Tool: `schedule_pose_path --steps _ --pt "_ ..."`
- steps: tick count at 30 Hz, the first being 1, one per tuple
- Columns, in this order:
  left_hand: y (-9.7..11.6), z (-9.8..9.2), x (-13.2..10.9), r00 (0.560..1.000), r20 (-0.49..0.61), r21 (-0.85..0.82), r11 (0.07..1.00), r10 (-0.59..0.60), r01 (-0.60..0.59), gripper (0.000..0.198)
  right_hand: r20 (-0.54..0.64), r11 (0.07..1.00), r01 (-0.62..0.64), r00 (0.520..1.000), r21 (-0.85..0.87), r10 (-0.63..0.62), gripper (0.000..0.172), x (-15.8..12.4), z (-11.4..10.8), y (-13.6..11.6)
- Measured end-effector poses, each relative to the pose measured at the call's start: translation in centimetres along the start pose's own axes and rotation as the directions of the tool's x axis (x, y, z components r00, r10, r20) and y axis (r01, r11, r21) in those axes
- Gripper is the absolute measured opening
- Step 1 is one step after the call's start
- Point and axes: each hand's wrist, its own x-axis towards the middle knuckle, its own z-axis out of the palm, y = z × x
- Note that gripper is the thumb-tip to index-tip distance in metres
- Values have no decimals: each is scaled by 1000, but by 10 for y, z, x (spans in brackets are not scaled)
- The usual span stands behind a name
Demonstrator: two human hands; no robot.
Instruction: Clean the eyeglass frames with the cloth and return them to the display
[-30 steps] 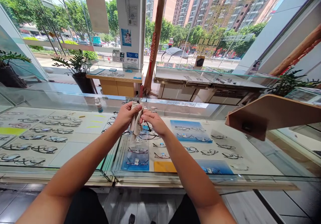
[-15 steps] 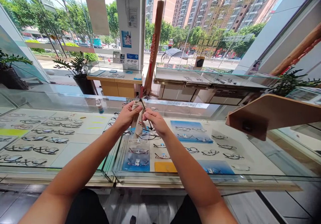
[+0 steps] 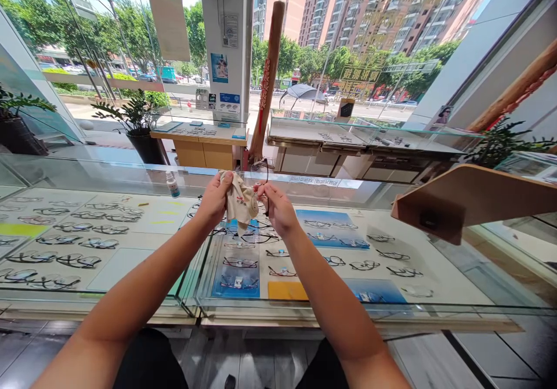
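Observation:
My left hand is closed on a beige cleaning cloth that hangs down in loose folds above the glass counter. To its right, my right hand pinches a pair of eyeglasses with a dark, thin frame. One lens stands up above the fingers, and a dark temple points down beside them. The cloth's right edge lies close to the right fingertips; whether they touch is unclear. Part of the eyeglasses is hidden by the fingers and cloth.
Beneath my arms the glass display counter holds rows of eyeglasses. A small spray bottle stands on it at left. A brown wooden board juts in at right. Beyond are a wooden post, a potted plant and further display cabinets.
The cloth has come away from the eyeglasses and spread out below my left hand. My right hand has turned the eyeglasses, so a lens now shows upright above the fingers.

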Motion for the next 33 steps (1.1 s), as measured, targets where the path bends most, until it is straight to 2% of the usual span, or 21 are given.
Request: schedule_pose_path --steps 7,12,18,21,23,26,29,30,33 --pt "1 0 -2 998 64 -3 1000 -28 28 57 6 1000 8 1000 -23 -8 45 0 -2 -9" --pt "8 4 -7 998 59 56 998 30 -33 51 13 999 -1 1000 -54 2 46 -1 0 -8" --pt "15 5 -11 991 113 167 981 78 -96 66 31 997 -4 1000 -80 6 46 0 -1 -6" --pt "12 4 -10 987 112 234 963 114 -137 51 43 996 -1 999 -94 5 46 0 -1 -6" --pt "10 2 -9 977 120 301 931 179 -207 37 52 991 16 999 -134 -10 46 1 -2 -6" --pt "6 -4 -9 929 145 447 815 341 -369 35 87 978 49 996 -202 -32 47 0 -2 -9" --pt "5 -12 -10 844 221 618 599 488 -509 37 124 967 76 991 -243 -47 47 0 -5 -13" --pt "6 -15 -11 815 271 661 516 512 -544 44 136 963 84 989 -257 -50 48 1 -7 -14" --pt "8 -21 -8 725 436 706 296 533 -643 83 182 949 93 982 -300 -39 49 2 -12 -21"
